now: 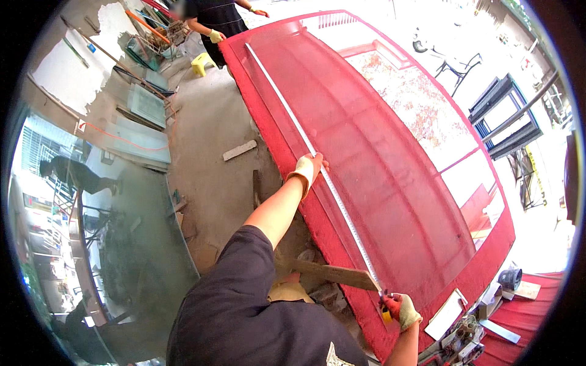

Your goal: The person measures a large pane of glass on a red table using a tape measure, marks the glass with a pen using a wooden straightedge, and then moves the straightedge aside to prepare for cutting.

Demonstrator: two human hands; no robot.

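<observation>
Tape measure (340, 204) runs along apparent glass (378, 165) near red table's edge (256, 111).

daylight is strong at upper right, where the ground (540, 229) is overexposed to near white with detail lost. the left side is dimmer; the floor (207, 116) there is softly lit, darkening to shadow beside the bench (458, 277). glare is noted on the far side of the glass pane (390, 177), in pale reflected patches; the upright glass (146, 244) at left also carries reflections. left hand (308, 169) and right hand (403, 311) are reasonably sharp; markings on the tape measure (347, 218) are too small to read. fisheye distortion bends edges near the rim; corners are black.
</observation>
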